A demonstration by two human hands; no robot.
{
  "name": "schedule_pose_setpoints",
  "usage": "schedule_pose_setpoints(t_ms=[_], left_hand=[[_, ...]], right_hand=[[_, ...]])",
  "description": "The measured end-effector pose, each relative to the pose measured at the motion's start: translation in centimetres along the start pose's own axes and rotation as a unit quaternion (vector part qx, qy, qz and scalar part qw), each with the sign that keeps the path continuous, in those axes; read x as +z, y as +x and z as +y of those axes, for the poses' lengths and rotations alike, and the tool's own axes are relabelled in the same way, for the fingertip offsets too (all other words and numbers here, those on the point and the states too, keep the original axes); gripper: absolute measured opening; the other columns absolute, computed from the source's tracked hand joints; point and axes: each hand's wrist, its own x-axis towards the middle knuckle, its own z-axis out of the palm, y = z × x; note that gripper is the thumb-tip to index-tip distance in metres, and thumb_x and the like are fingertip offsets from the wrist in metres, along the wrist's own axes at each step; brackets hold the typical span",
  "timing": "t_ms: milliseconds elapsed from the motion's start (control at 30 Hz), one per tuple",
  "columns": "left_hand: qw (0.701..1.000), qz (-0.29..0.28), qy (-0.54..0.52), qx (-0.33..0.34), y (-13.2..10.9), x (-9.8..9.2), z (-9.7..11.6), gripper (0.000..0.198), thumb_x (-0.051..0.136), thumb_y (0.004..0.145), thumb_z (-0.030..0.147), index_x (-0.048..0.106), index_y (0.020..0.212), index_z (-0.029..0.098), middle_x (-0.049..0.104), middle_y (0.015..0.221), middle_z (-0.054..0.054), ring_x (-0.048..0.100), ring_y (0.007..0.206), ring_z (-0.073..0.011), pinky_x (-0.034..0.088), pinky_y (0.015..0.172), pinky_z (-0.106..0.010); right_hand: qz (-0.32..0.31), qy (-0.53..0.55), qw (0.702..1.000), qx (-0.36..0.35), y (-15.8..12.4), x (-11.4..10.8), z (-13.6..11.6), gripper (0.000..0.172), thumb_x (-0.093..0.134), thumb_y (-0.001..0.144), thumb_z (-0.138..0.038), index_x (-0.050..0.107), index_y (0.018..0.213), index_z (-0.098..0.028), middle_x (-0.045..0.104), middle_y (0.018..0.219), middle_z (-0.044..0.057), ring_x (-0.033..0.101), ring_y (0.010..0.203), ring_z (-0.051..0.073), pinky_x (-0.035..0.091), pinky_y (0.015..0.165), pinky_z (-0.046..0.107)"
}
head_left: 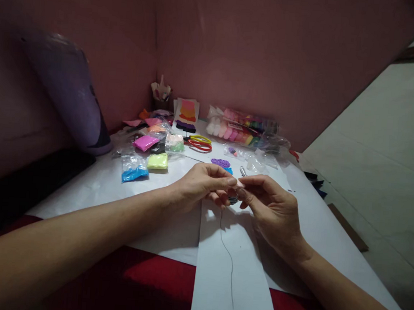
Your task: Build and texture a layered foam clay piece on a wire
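Observation:
My left hand (200, 185) and my right hand (272, 208) meet above a white paper sheet (233, 271), fingertips pinched together on a small pale pink piece (240, 183). A thin dark wire (228, 252) hangs from between the hands and trails down over the paper. A small dark item sits under the fingers, too hidden to name. Just beyond the fingertips lie a purple flat clay shape (220, 163) and a small metal tube (243, 171).
Bags of coloured clay lie at the back left: blue (134, 172), yellow-green (158, 160), magenta (145, 142). Red and yellow scissors (198, 142) and a long pack of clay colours (243, 127) sit further back. A purple cylinder (72, 92) stands at the left. Red cloth edges the near side.

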Motion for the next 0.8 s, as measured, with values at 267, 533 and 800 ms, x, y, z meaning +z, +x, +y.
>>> schedule_pose_setpoints(t_ms=[267,533,800], left_hand=[[0.998,0.054,-0.043,0.007,-0.2,0.3,0.7,0.015,0.074,0.073,0.018,0.061,0.077,0.010,0.061,0.059,0.000,0.057,0.049,-0.0073,0.046,0.050,-0.019],[0.999,0.023,-0.031,0.013,-0.6,0.5,1.2,0.020,0.076,0.069,0.015,0.060,0.081,0.014,0.056,0.063,0.003,0.055,0.056,-0.0074,0.045,0.052,-0.020],[0.998,-0.066,0.009,0.021,-0.6,0.1,1.0,0.020,0.075,0.074,0.024,0.070,0.090,0.012,0.065,0.073,-0.003,0.057,0.062,-0.0076,0.044,0.057,-0.019]], right_hand=[[-0.041,0.030,0.999,0.018,-0.1,0.0,0.7,0.039,0.072,0.080,-0.027,0.059,0.116,-0.022,0.071,0.093,0.005,0.071,0.080,0.019,0.060,0.068,0.034],[-0.024,0.065,0.996,0.057,0.0,-0.1,0.7,0.038,0.074,0.079,-0.032,0.061,0.113,-0.022,0.070,0.083,0.002,0.068,0.070,0.015,0.056,0.049,0.023],[-0.006,0.008,1.000,0.023,0.2,0.0,-0.5,0.015,0.068,0.084,-0.033,0.070,0.080,-0.019,0.061,0.057,-0.002,0.055,0.049,0.010,0.047,0.043,0.022]])
